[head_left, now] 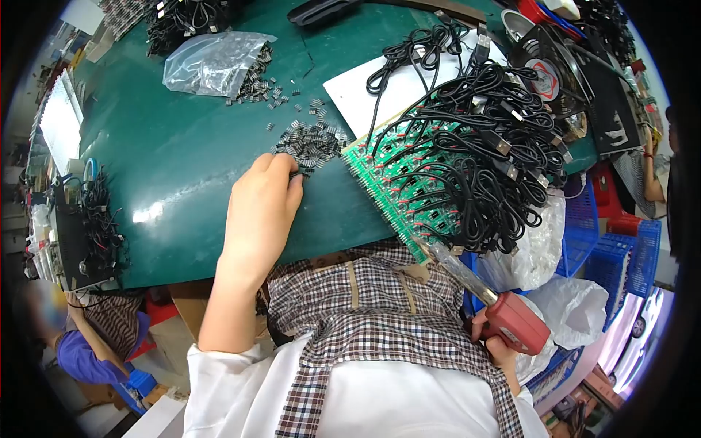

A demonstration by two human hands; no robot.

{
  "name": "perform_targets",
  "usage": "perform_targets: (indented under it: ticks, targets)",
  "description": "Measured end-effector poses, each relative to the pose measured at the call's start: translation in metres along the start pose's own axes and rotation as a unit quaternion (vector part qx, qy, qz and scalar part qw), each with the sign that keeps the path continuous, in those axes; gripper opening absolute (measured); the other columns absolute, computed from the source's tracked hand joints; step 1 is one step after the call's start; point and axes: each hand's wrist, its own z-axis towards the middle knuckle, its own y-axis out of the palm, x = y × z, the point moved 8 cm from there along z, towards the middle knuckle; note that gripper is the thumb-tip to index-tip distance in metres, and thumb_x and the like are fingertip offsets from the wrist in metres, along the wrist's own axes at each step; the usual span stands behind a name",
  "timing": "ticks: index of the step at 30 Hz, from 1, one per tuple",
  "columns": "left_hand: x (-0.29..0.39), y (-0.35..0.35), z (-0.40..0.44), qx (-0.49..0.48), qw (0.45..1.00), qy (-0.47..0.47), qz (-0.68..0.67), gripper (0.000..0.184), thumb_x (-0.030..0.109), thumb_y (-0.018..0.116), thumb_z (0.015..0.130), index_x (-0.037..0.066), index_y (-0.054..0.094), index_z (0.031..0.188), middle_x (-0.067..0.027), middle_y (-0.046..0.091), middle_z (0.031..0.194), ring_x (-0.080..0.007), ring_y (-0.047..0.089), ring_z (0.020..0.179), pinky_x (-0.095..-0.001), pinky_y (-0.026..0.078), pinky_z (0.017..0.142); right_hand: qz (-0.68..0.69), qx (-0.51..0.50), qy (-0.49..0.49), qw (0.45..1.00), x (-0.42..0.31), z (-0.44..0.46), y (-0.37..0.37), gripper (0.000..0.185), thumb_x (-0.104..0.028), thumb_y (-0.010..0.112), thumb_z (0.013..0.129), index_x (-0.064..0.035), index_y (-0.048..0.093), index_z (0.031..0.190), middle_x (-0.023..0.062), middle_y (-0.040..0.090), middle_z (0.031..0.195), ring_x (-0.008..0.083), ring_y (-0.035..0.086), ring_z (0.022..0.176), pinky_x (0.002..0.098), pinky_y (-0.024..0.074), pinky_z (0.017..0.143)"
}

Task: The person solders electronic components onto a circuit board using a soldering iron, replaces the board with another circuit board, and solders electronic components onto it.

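Observation:
My left hand [263,201] reaches over the near edge of a pile of small black connectors with silver pins [314,142]. Its thumb and fingertips are pinched together on a small connector there, mostly hidden by the fingers. Low on the right, my right hand [496,347] is wrapped round the red handle of a soldering gun [515,321]. The gun's metal barrel points up and left, its tip by the near corner of a green circuit board panel [376,175]. Bundled black USB cables [482,160] lie across the panel, several with ends on it.
A clear plastic bag [212,64] spills more connectors on the green table [168,160]. A white sheet [350,91] lies under the panel's far side. At the right stand a fan [544,79] and blue crates [617,259]. Other people sit at left [91,343] and right [642,175].

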Motion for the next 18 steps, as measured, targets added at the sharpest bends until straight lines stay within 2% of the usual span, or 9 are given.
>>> perform_targets:
  ticks: [1,3,6,8,11,12,13,14,18]
  targets:
    - [-0.001,-0.002,0.001,0.001,1.000,0.001,-0.001,0.011,0.000,0.060,0.072,-0.001,0.055,0.082,-0.0125,0.052,0.071,-0.0239,0.051,0.057,-0.0329,0.042,0.056,0.006,0.004,0.004,1.000,0.000,0.000,0.000,0.062,-0.039,0.077,0.063,0.0096,0.053,0.092,0.0081,0.060,0.068,0.0133,0.056,0.053,0.0221,0.0424,0.050]
    - [0.004,-0.002,0.001,-0.024,0.994,0.048,0.091,0.009,-0.002,0.056,0.072,-0.003,0.054,0.081,-0.0164,0.054,0.074,-0.0318,0.055,0.065,-0.0381,0.044,0.060,0.014,0.009,-0.001,1.000,-0.004,0.001,0.003,0.061,-0.039,0.076,0.063,0.0098,0.053,0.092,0.0084,0.060,0.069,0.0136,0.056,0.053,0.0221,0.0425,0.050]
    - [-0.001,-0.004,0.001,-0.051,0.992,0.038,0.113,0.011,-0.002,0.054,0.071,-0.004,0.055,0.082,-0.0186,0.055,0.076,-0.0369,0.054,0.068,-0.0408,0.044,0.062,0.013,-0.003,-0.003,1.000,0.004,-0.002,-0.004,0.060,-0.037,0.076,0.064,0.0102,0.053,0.092,0.0088,0.060,0.070,0.0137,0.056,0.053,0.0222,0.0429,0.051]
    - [-0.004,-0.010,0.001,-0.057,0.993,0.042,0.099,0.014,-0.003,0.054,0.072,-0.004,0.056,0.085,-0.0172,0.055,0.074,-0.0330,0.056,0.066,-0.0359,0.046,0.060,0.003,-0.017,-0.001,1.000,0.005,-0.004,-0.003,0.059,-0.035,0.077,0.064,0.0105,0.053,0.093,0.0089,0.060,0.070,0.0137,0.056,0.054,0.0223,0.0432,0.051]
    - [-0.019,-0.016,-0.007,-0.039,0.992,-0.025,-0.114,0.014,-0.007,0.053,0.076,-0.006,0.057,0.089,-0.0108,0.061,0.077,-0.0163,0.063,0.071,-0.0238,0.049,0.062,0.063,0.000,0.005,0.998,0.001,-0.002,-0.001,0.058,-0.031,0.078,0.064,0.0113,0.052,0.094,0.0091,0.060,0.071,0.0135,0.056,0.054,0.0221,0.0438,0.051]
    - [-0.014,-0.016,-0.012,-0.040,0.992,-0.023,-0.115,0.014,-0.007,0.053,0.076,-0.006,0.057,0.089,-0.0108,0.061,0.077,-0.0163,0.063,0.071,-0.0238,0.049,0.062,0.070,-0.003,0.005,0.998,0.004,-0.003,-0.002,0.058,-0.030,0.078,0.063,0.0115,0.052,0.095,0.0092,0.060,0.071,0.0134,0.057,0.055,0.0220,0.0439,0.051]
    - [-0.015,-0.005,-0.021,-0.073,0.952,-0.095,-0.280,0.012,-0.007,0.053,0.076,-0.006,0.057,0.088,-0.0112,0.062,0.079,-0.0162,0.063,0.071,-0.0240,0.050,0.063,0.075,-0.007,0.005,0.997,0.006,-0.003,-0.001,0.058,-0.028,0.079,0.063,0.0118,0.052,0.095,0.0094,0.061,0.071,0.0133,0.057,0.055,0.0218,0.0440,0.051]
    - [-0.011,0.009,-0.031,-0.106,0.879,-0.165,-0.435,0.010,-0.007,0.053,0.077,-0.006,0.058,0.087,-0.0116,0.063,0.080,-0.0161,0.063,0.071,-0.0243,0.051,0.064,0.075,-0.005,0.006,0.997,0.004,-0.003,-0.001,0.058,-0.028,0.079,0.063,0.0118,0.052,0.095,0.0094,0.061,0.071,0.0133,0.057,0.055,0.0218,0.0440,0.051]
    - [0.011,0.048,-0.052,-0.144,0.738,-0.255,-0.608,0.015,-0.003,0.054,0.079,-0.006,0.059,0.092,-0.0127,0.063,0.077,-0.0161,0.063,0.067,-0.0226,0.052,0.061,0.064,-0.009,0.011,0.998,0.002,-0.003,-0.001,0.057,-0.027,0.078,0.063,0.0120,0.052,0.095,0.0095,0.061,0.072,0.0135,0.057,0.055,0.0217,0.0444,0.051]
